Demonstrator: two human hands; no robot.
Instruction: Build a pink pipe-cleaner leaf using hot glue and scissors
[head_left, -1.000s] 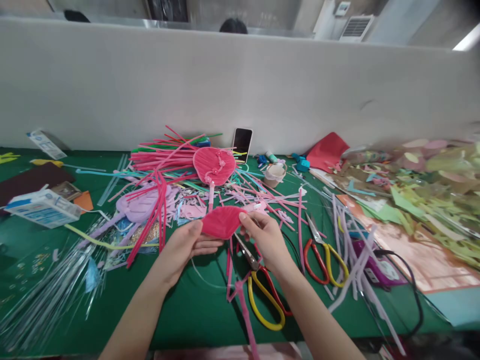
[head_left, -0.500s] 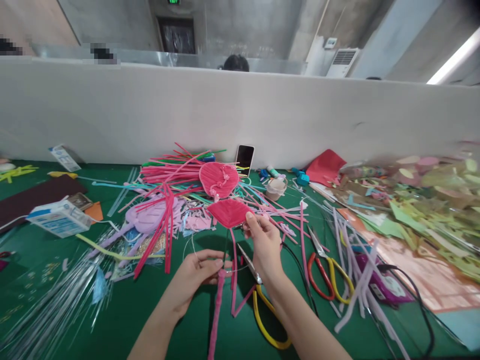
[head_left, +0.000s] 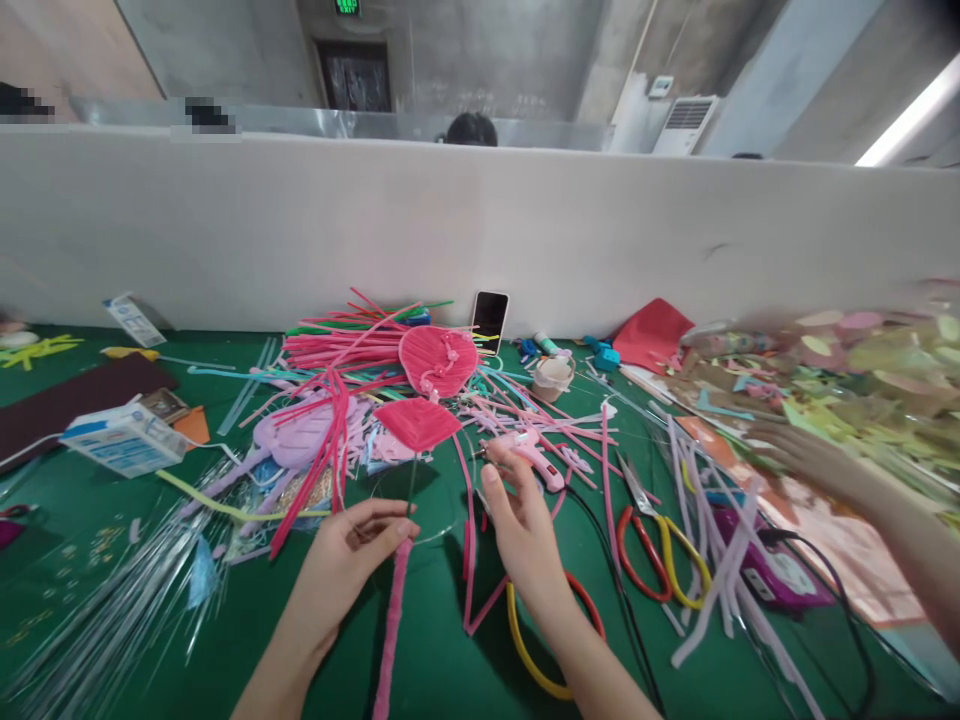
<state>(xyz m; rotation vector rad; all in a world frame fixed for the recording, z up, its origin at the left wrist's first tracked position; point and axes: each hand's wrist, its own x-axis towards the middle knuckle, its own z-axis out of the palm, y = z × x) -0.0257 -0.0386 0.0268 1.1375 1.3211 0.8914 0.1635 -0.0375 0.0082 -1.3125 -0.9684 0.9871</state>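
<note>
My left hand [head_left: 352,555] is closed in a pinch round a thin stem, at the top of its pink fuzzy wrapping [head_left: 390,625]. A pointed crimson pipe-cleaner piece [head_left: 417,424] tops the stem, which stands nearly upright. Loops of thin clear wire or line curve beside that hand. My right hand [head_left: 521,515] has its fingers apart and holds nothing. Just beyond its fingertips lies a pink glue gun [head_left: 538,456]; whether they touch, I cannot tell. Scissors with red and yellow handles [head_left: 529,655] lie partly hidden beneath my right wrist.
Behind sit a pink heart-shaped piece [head_left: 439,360], pipe cleaners [head_left: 337,345], a phone [head_left: 490,318] and a paper cup [head_left: 553,378]. Another pair of scissors [head_left: 646,535] lies right. Another person's arm [head_left: 847,485] reaches over scraps at far right. A black cord [head_left: 611,570] crosses the table.
My left hand has moved left with the stem and its crimson top. My right hand has let go of the crimson piece, revealing the glue gun. Another person's arm has come in from the right.
</note>
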